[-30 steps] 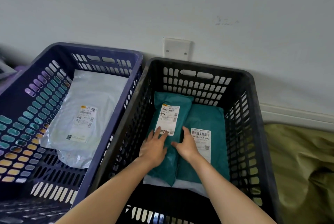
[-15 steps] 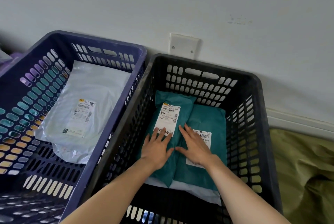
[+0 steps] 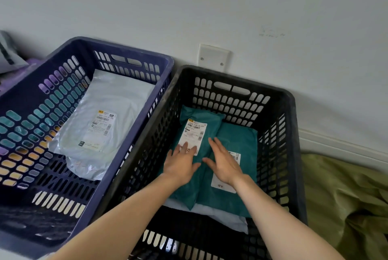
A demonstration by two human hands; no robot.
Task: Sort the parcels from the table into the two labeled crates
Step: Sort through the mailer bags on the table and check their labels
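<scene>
Two crates stand side by side against the wall. The black crate (image 3: 291,134) on the right holds a teal parcel (image 3: 201,121) with a white label, lying partly over a second teal parcel (image 3: 239,140), and a pale parcel (image 3: 222,217) beneath them. My left hand (image 3: 180,163) rests flat on the upper teal parcel, fingers spread over its label. My right hand (image 3: 224,161) hovers open, tilted on edge, just above the seam between both teal parcels. The purple crate (image 3: 134,54) on the left holds a white-grey parcel (image 3: 100,121).
A white wall plate (image 3: 213,57) sits behind the crates. An olive-green cloth (image 3: 346,201) lies to the right of the black crate. A grey parcel corner (image 3: 8,54) shows at the far left edge.
My right hand has lifted off the lower teal parcel and turned on edge. My left hand has slid slightly up the label. The view has shifted a little.
</scene>
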